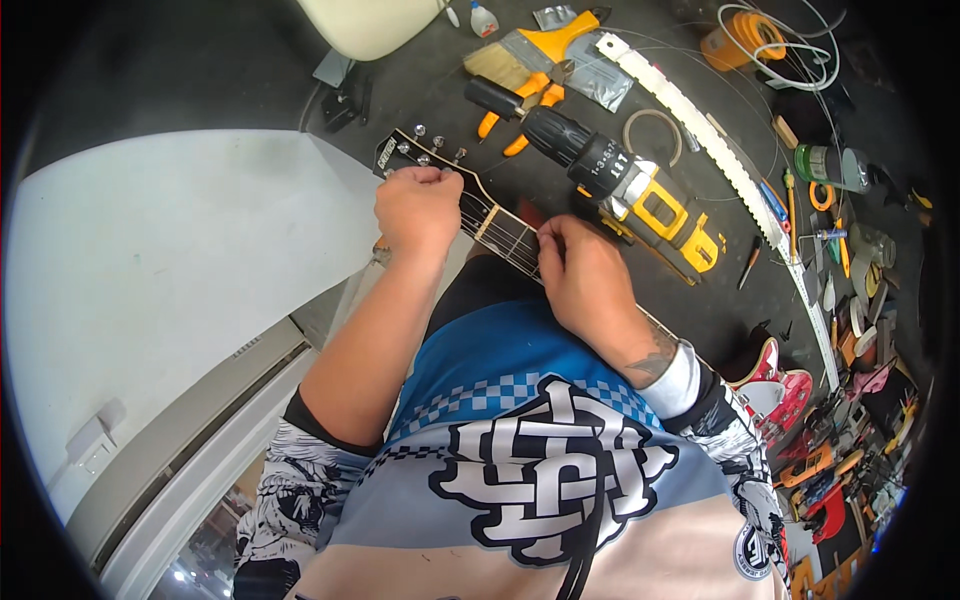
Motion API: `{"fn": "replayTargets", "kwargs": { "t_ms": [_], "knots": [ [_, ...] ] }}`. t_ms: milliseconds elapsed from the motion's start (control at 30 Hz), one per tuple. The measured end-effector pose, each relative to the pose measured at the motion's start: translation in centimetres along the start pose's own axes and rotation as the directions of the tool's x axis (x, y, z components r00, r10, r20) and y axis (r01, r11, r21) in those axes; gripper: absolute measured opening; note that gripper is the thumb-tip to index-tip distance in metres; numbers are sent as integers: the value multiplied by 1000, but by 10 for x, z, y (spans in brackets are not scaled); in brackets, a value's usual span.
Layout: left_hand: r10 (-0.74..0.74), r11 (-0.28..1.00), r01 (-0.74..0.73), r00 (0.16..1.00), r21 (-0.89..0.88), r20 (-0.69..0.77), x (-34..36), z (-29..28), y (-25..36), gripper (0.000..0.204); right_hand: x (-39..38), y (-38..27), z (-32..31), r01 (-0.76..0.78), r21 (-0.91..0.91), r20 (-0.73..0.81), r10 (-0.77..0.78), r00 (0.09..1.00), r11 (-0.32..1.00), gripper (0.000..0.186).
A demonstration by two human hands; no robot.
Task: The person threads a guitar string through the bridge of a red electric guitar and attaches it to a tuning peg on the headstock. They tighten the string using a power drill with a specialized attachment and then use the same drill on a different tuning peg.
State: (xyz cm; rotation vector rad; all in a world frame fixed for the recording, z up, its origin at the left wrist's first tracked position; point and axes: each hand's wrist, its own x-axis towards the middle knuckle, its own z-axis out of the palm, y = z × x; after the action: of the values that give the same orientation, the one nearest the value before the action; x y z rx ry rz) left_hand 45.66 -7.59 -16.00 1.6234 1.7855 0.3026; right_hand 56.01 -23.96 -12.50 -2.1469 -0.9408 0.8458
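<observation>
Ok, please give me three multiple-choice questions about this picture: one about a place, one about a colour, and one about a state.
1. Where does the cordless drill lie?
A. on the dark bench, beyond the guitar neck
B. on the white surface at the left
C. in the person's lap

2. What colour is the guitar body at the lower right?
A. green
B. red
C. blue

3. What is the left hand doing?
A. resting flat on the white surface
B. holding the drill
C. closed at the headstock, by the tuning pegs

Answers:
1 A: the drill rests on the bench past the neck.
2 B: the body shows red with a white plate.
3 C: its fingers curl at the pegs, while the right hand pinches at the strings.
</observation>
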Motion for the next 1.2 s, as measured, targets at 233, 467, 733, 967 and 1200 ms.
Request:
{"fn": "replayTargets", "kwargs": {
  "t_ms": [233,467,733,967,1200],
  "knots": [
    [-17,1000,17,1000,1,14,3,1,-4,24,3,-8,7,204,-147,-39,-211,977,968,9],
    [-10,1000,10,1000,-13,26,4,2,-8,23,-1,-7,-2,410,-363,47,-423,905,837,6],
    [0,999,3,999,-54,54,1,-2,1,28,-3,-9,-10,480,-446,137,-472,871,755,12],
    [39,999,-39,999,9,2,2,1,-8,19,-23,12,-39,400,-228,73,-394,916,887,20],
    [40,999,-39,998,-34,46,-3,-2,-1,21,-51,109,-73,-57,51,-323,71,944,997,33]
  ]
}}
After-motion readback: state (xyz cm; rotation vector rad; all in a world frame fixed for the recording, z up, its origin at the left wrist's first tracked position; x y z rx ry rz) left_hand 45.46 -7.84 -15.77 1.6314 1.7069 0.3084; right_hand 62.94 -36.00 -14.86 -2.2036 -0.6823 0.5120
